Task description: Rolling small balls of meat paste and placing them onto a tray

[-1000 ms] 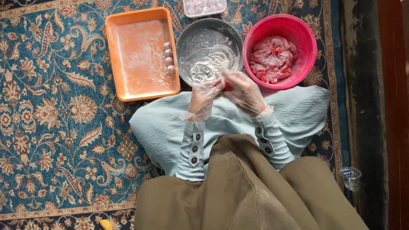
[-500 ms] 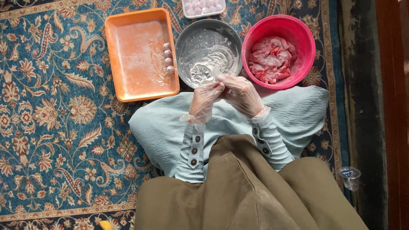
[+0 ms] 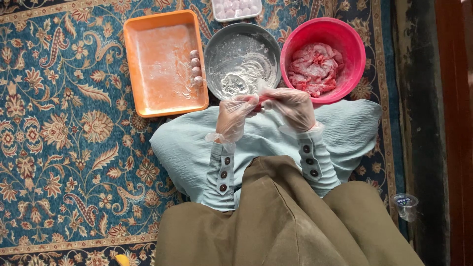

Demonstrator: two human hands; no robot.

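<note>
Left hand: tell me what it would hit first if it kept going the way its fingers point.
The left hand points toward the right hand; their fingertips already meet around a small pink piece, so it would hit that first.

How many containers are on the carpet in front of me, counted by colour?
Orange tray: 1
Grey metal bowl: 1
Pink bowl: 1
White tray, partly cut off at the top edge: 1
Clear plastic cup: 1
Total: 5
</note>
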